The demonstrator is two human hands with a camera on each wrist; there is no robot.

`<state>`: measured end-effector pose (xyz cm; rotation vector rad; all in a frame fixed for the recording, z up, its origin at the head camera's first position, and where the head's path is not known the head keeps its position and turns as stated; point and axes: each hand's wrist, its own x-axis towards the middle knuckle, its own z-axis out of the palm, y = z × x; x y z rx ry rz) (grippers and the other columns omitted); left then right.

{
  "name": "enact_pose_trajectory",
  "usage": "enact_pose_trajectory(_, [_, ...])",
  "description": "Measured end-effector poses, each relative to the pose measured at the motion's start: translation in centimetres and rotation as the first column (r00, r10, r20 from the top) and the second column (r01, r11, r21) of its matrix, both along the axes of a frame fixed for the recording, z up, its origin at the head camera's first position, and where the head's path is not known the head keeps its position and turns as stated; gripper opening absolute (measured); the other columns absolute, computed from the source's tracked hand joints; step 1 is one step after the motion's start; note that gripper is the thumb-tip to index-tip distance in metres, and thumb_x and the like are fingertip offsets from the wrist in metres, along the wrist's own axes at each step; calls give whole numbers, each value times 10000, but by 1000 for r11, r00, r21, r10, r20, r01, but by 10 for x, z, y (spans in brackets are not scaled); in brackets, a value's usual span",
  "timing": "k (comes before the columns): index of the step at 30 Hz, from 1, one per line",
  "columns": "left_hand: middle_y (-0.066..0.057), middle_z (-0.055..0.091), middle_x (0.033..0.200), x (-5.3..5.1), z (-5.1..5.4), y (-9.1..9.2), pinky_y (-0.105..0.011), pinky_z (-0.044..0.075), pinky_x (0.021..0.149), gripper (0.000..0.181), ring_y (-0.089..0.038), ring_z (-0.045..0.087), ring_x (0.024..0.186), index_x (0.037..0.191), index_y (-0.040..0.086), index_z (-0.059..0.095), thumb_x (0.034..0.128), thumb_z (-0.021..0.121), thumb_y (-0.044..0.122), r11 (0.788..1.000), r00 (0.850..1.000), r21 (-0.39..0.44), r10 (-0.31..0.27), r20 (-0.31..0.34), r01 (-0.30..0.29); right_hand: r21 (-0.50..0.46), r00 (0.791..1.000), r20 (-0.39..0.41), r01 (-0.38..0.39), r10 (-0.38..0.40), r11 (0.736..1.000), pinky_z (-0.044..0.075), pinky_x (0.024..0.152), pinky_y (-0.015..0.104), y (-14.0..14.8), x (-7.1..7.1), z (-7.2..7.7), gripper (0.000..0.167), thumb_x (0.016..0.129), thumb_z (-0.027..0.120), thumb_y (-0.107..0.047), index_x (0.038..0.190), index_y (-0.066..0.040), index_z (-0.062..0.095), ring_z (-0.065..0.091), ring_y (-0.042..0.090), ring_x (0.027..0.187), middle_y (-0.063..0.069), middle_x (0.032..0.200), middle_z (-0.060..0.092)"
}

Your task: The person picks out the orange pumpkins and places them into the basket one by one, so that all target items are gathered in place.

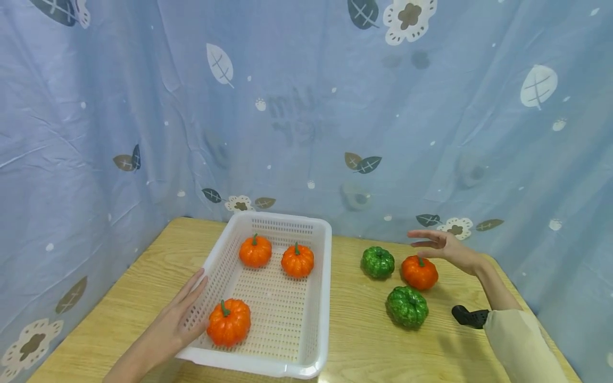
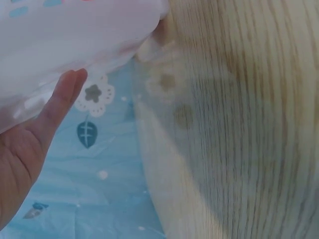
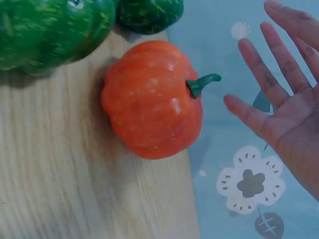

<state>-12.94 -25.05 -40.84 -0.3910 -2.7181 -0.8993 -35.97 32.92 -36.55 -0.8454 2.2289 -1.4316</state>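
Note:
Above an orange pumpkin [image 1: 419,273] on the right side of the table hovers my right hand [image 1: 447,250], fingers spread and apart from it. In the right wrist view that pumpkin [image 3: 152,99] shows its green stem, with the palm [image 3: 294,117] beside it. Two green pumpkins, one behind [image 1: 378,262] and one in front [image 1: 407,307], stand near it. My left hand [image 1: 174,324] lies along the left side of a white plastic basket [image 1: 323,298], fingers straight. Inside the basket sit three orange pumpkins [image 1: 255,251], [image 1: 297,261], [image 1: 229,322].
A wooden table [image 1: 356,340] carries everything. Blue curtains [image 1: 306,133] printed with leaves and flowers close off the back and sides. A black strap piece [image 1: 469,317] sticks out at the right sleeve [image 1: 522,340].

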Motion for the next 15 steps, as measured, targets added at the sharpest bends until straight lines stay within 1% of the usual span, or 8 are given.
enact_pose_trajectory(2, [-157,187,1572,0,-1,1,-699,341,945,750,-530,301,1311,1453,-39,343,867,687,279,1000,1000,0,-1,3,1,25,1000,15,14,-14,1000,503,922,306,1,-2,-1,536,946,566,-40,1435,37,360,533,78,1198,-149,1354,489])
enact_pose_trajectory(4, [-157,190,1572,-1,-1,2,-692,343,951,751,-526,303,1313,1451,-40,346,863,691,277,1000,1000,0,-3,2,3,46,999,45,15,-17,999,507,923,348,2,-3,-3,533,945,569,-43,1438,10,373,532,85,1195,-136,1356,485])
enact_pose_trajectory(6, [-153,190,1572,-1,-1,2,-690,343,953,752,-525,304,1312,1451,-38,347,861,693,275,1000,1000,0,-5,2,5,61,997,73,3,-8,998,511,917,388,3,-5,-6,522,942,570,-39,1434,-20,394,537,86,1183,-126,1348,491])
enact_pose_trajectory(8, [-145,193,1573,-2,-1,3,-690,347,950,754,-519,307,1314,1453,-33,348,857,697,269,1000,1000,0,-8,-6,8,72,996,86,-34,28,997,515,910,424,6,-6,-7,511,946,555,-25,1434,-38,401,543,143,1185,-117,1342,491])
enact_pose_trajectory(10, [-139,195,1574,-2,-2,3,-685,351,949,753,-515,310,1313,1454,-29,348,857,699,264,1000,1000,-1,-10,-12,10,91,995,86,-52,44,994,519,904,411,9,-4,-6,502,947,550,-22,1429,-42,410,560,169,1167,-133,1319,502])
enact_pose_trajectory(12, [-125,184,1580,-1,-1,2,-691,348,947,752,-514,304,1317,1461,-20,341,862,696,265,1000,1000,-1,-9,-5,8,101,996,77,-57,50,993,522,901,388,11,-1,-4,510,941,559,-23,1428,-25,406,566,183,1160,-150,1306,509])
enact_pose_trajectory(13, [-122,181,1581,-1,-1,2,-693,346,946,753,-514,301,1318,1461,-20,340,861,697,262,1000,1000,1,-7,-3,7,109,996,70,-54,46,993,523,899,371,12,0,-4,516,938,567,-26,1427,-17,404,567,175,1161,-157,1304,509])
enact_pose_trajectory(15, [-121,172,1584,0,0,1,-702,338,946,755,-522,295,1318,1463,-20,335,863,695,264,1000,1000,2,-4,8,4,108,998,65,-35,28,994,525,892,329,12,3,-4,544,924,592,-32,1426,22,388,562,102,1154,-175,1297,511])
